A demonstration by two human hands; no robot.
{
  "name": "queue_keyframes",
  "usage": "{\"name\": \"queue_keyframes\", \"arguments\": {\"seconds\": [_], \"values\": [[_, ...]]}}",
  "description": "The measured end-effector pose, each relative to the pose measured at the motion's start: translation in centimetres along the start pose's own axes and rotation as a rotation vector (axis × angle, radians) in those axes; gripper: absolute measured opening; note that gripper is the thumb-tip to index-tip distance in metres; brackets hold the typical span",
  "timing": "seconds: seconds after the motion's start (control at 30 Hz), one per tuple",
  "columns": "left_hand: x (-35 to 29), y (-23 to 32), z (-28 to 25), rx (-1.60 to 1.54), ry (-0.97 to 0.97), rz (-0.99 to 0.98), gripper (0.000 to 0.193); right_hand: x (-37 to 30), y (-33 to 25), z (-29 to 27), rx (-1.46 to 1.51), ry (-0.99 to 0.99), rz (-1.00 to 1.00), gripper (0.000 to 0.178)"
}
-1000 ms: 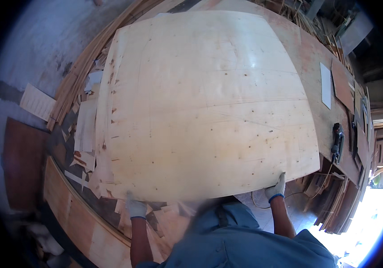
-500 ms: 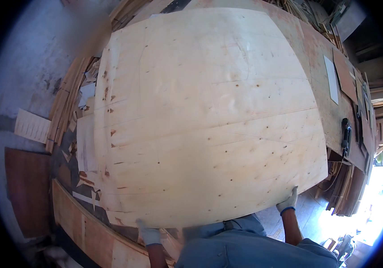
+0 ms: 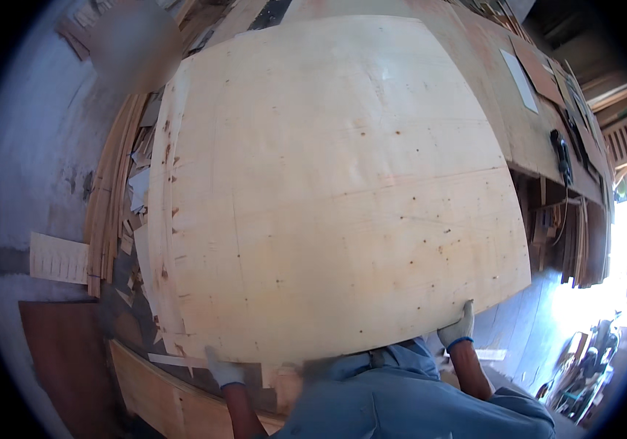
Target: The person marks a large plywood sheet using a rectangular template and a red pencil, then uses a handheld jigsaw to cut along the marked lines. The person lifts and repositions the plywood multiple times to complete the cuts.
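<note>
A large, pale plywood sheet (image 3: 335, 197) with small dark knots and a few pencil-like lines spreads out in front of me. Its near edge lies close to my waist. At the left of that edge, my gloved left hand (image 3: 223, 368) grips the sheet, thumb on top and the other fingers hidden beneath. My gloved right hand (image 3: 458, 329) holds the near edge further right in the same way, its thumb up on the face. Both gloves are whitish with blue cuffs.
A workbench (image 3: 467, 88) stands beyond and to the right, with a black tool (image 3: 561, 156) and flat offcuts on it. Long wood strips (image 3: 112, 197) lean along the left wall. A brown board (image 3: 61, 358) and a low plywood panel (image 3: 152, 388) stand at lower left.
The bench and its tool have shifted up in the view, while the left-hand boards sit lower. The sheet's near edge has moved slightly left and up with both hands still gripping it.
</note>
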State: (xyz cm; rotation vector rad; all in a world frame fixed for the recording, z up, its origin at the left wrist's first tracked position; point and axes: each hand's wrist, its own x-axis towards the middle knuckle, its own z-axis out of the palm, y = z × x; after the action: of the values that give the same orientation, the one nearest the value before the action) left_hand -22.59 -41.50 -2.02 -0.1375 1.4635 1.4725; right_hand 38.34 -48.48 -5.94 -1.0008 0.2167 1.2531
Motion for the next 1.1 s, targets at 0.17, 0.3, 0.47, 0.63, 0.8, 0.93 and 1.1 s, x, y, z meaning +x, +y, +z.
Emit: {"name": "queue_keyframes", "arguments": {"seconds": [0.17,0.3,0.47,0.63,0.8,0.93,1.1], "values": [[4.4,6.3,-0.5,0.128,-0.214,0.048,0.06,-5.6,5.4,5.7,-0.162,0.099,-0.024,0.071],[12.7,6.3,-7.0,0.032,-0.142,-0.058,0.061,-4.9,9.5,3.8,-0.094,0.115,0.005,0.072],[15.7,2.3,-7.3,-0.046,-0.338,-0.212,0.065,-0.9,11.3,-0.7,-0.722,-0.065,-0.144,0.076],[14.5,-4.7,-10.5,0.357,-0.315,-0.06,0.063,5.0,7.4,-4.7,-0.602,-0.155,-0.092,0.079],[4.4,-9.6,-4.4,2.436,-0.62,0.805,0.063,8.0,-0.4,-3.3,0.077,0.054,0.116,0.077],[1.8,-11.0,-6.4,1.636,-0.659,0.33,0.059,9.3,-4.3,-1.5,0.041,0.148,0.049,0.07],[-0.6,-3.8,-6.1,2.269,-0.614,0.912,0.056,4.2,-1.8,0.6,0.0,0.273,-0.043,0.065]]}}
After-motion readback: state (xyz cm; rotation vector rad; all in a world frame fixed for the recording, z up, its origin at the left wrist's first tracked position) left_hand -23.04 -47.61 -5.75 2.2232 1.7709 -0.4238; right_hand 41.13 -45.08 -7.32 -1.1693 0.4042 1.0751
